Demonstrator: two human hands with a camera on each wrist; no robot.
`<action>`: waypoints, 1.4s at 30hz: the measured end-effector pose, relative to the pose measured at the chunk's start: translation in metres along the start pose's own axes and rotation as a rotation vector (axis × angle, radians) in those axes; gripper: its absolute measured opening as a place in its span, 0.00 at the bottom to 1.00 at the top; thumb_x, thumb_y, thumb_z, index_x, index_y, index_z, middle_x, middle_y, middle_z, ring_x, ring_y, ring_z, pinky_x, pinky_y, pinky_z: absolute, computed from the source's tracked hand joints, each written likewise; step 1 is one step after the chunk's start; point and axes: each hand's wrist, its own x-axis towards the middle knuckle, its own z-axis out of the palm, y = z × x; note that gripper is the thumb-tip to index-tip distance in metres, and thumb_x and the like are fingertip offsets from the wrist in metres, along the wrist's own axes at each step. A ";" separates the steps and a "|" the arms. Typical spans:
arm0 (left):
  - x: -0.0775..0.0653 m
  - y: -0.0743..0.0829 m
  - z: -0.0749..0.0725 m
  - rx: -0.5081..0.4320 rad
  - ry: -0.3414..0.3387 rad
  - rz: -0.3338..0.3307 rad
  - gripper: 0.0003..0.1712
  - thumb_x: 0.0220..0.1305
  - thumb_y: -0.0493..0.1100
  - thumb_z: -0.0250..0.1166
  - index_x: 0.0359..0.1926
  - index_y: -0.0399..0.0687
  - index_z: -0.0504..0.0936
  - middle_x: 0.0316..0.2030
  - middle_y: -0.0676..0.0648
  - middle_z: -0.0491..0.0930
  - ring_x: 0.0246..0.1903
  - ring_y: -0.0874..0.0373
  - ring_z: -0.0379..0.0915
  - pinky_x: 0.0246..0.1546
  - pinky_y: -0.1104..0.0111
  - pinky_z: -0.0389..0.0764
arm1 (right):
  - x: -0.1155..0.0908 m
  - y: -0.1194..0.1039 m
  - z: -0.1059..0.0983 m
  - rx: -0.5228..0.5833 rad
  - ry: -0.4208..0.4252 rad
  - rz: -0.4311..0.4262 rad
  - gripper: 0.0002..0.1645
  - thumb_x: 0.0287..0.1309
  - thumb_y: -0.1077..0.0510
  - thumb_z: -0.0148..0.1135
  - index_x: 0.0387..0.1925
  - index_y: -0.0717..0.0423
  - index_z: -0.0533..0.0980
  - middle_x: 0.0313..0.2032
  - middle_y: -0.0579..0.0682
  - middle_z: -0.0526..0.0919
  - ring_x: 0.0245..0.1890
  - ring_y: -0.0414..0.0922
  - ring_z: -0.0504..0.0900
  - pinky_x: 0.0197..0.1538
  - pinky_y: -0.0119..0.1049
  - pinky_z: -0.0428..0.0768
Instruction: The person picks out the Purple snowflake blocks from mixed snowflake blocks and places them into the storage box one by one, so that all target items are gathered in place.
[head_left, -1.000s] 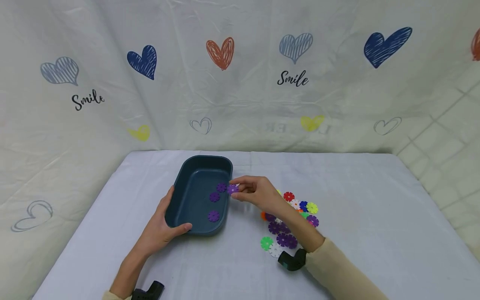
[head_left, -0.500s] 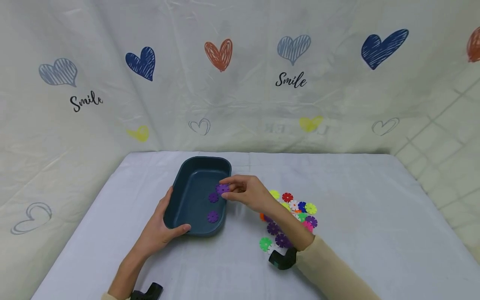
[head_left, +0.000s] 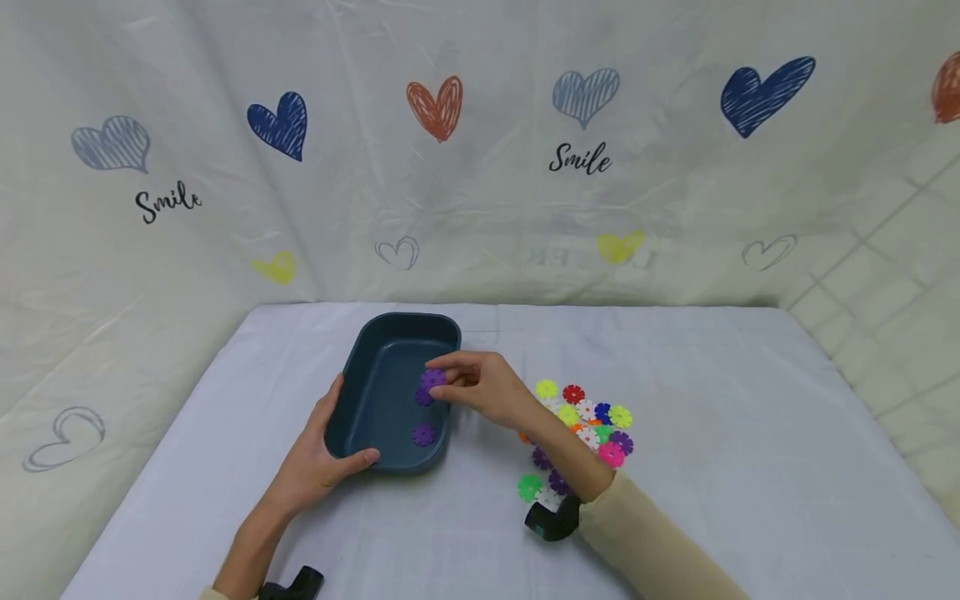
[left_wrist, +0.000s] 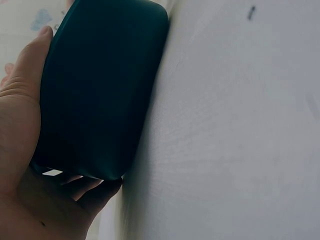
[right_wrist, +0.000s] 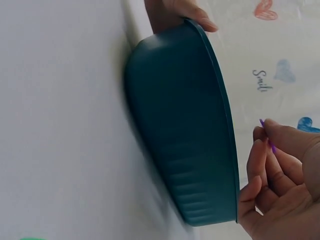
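My right hand (head_left: 486, 390) pinches a purple snowflake disc (head_left: 433, 377) between thumb and fingertips, over the right side of a dark teal plastic basin (head_left: 367, 408). In the right wrist view the held disc (right_wrist: 272, 146) shows edge-on, above the rim. Two more purple discs show on the basin floor; one (head_left: 423, 435) lies near the front, and the other is partly covered by the held disc. My left hand (head_left: 311, 471) grips the basin's left front side, its thumb over the rim. The left wrist view shows those fingers against the basin's outer wall (left_wrist: 100, 90).
A loose pile of colourful snowflake discs (head_left: 611, 454) lies on the white-covered table (head_left: 750, 433) to the right, partly hidden under my right forearm. A white curtain (head_left: 495, 192) printed with hearts hangs behind the table.
My right hand has moved left with the purple disc, from the basin's right rim to over its inside. It now covers one disc seen earlier. The left hand keeps its grip.
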 end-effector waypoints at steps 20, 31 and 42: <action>-0.001 0.002 0.000 -0.006 -0.007 0.002 0.71 0.57 0.53 0.78 0.85 0.68 0.34 0.84 0.38 0.42 0.79 0.32 0.45 0.70 0.28 0.56 | 0.011 -0.011 0.019 -0.080 0.008 -0.033 0.22 0.64 0.56 0.73 0.58 0.56 0.84 0.38 0.53 0.87 0.34 0.37 0.82 0.42 0.26 0.83; -0.002 0.002 -0.002 -0.004 -0.004 0.009 0.71 0.57 0.52 0.79 0.85 0.68 0.34 0.84 0.38 0.41 0.80 0.30 0.43 0.71 0.27 0.54 | 0.019 -0.010 0.028 -0.121 0.035 -0.060 0.22 0.63 0.57 0.74 0.57 0.55 0.84 0.39 0.52 0.89 0.35 0.36 0.83 0.43 0.26 0.83; -0.002 0.001 -0.001 -0.011 -0.003 0.012 0.71 0.57 0.52 0.78 0.85 0.66 0.34 0.84 0.38 0.42 0.79 0.30 0.45 0.69 0.26 0.55 | 0.025 -0.009 0.037 -0.198 0.040 -0.055 0.21 0.62 0.53 0.74 0.55 0.52 0.86 0.39 0.47 0.89 0.37 0.39 0.81 0.42 0.26 0.81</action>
